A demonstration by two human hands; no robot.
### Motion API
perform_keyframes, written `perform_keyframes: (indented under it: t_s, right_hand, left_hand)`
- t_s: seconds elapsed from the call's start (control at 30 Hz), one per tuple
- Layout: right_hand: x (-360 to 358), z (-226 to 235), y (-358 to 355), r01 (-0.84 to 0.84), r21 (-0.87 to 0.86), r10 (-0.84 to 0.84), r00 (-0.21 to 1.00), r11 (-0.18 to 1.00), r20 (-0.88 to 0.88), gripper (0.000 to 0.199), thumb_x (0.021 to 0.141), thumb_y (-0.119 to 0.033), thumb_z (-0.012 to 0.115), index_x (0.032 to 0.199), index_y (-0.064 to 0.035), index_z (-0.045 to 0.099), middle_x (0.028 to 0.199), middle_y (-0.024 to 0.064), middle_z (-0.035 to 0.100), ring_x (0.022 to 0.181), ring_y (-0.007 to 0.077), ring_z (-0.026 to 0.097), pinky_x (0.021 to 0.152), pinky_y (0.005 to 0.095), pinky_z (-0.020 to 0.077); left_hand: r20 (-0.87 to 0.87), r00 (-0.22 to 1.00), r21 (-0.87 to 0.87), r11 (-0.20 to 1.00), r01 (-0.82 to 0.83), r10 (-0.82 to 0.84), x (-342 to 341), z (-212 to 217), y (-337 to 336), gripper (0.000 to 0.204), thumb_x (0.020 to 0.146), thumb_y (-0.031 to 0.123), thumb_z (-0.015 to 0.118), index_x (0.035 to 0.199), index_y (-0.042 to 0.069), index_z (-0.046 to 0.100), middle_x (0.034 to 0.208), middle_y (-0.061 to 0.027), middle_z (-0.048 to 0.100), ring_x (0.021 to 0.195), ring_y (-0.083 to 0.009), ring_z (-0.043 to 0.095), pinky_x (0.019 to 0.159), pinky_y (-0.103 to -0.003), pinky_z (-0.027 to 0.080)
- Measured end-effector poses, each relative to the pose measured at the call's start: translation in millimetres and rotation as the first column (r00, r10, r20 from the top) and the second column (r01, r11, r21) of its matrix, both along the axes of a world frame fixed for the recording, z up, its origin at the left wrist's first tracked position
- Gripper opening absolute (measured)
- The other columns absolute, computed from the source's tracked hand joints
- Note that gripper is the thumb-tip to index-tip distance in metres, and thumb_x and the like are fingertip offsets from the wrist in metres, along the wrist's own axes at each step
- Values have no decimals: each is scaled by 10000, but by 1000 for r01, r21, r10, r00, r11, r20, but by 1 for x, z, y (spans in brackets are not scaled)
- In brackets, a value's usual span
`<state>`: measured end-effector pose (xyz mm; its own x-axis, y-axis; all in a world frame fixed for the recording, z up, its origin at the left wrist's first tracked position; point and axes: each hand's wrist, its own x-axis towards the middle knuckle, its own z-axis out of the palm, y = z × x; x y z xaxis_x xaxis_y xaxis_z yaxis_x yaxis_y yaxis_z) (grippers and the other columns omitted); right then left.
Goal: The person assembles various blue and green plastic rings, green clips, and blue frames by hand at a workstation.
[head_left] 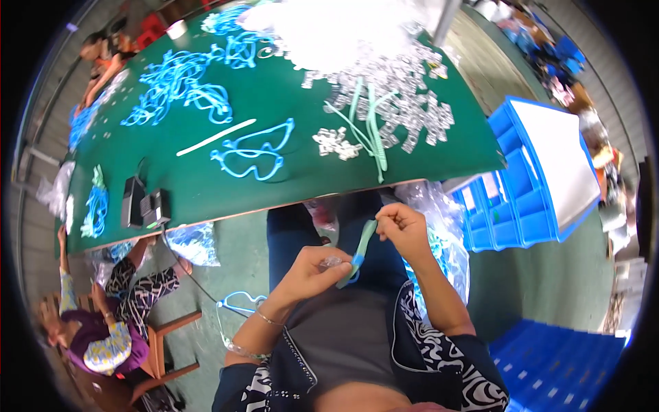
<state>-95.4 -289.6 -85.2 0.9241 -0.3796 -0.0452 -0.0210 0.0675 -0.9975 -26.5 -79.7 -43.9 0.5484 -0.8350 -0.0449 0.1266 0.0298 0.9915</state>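
My left hand (314, 268) and my right hand (403, 228) meet over my lap, below the front edge of the green table (274, 103). Between them runs a pale green plastic strip (362, 248) with a blue end. My right hand pinches its upper end. My left hand holds its lower end together with a small clear plastic piece (332, 261). A blue goggle frame (252, 156) lies on the table just ahead of me. More green strips (371, 127) rest on a pile of small clear parts (405, 96).
Tangled blue frames (180, 86) and a white stick (215, 137) lie on the table, with a black device (145, 208) at its near left edge. Blue crates (532, 182) stand to my right. A seated person (110, 323) is at lower left, another at the far left corner (103, 58).
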Motion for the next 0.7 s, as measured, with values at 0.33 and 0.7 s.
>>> perform_keyframes:
  t_s: [0.33, 0.7]
  right_hand:
    - [0, 15, 2, 110, 601, -341, 895, 792, 287, 225, 921, -201, 470, 855, -13, 574, 821, 120, 571, 617, 163, 542, 524, 263, 449]
    - [2, 29, 24, -62, -377, 63, 998, 924, -12, 165, 869, -134, 551, 777, 3, 537, 622, 144, 552, 544, 231, 574, 495, 313, 413]
  left_hand:
    - [16, 967, -53, 965, 255, -255, -6, 2, -7, 179, 858, 160, 624, 859, -19, 632, 661, 11, 560, 633, -36, 473, 555, -210, 391]
    - [124, 985, 234, 968, 85, -116, 6, -3, -23, 151, 847, 139, 631, 837, -11, 634, 664, 24, 558, 630, -29, 460, 548, -207, 386]
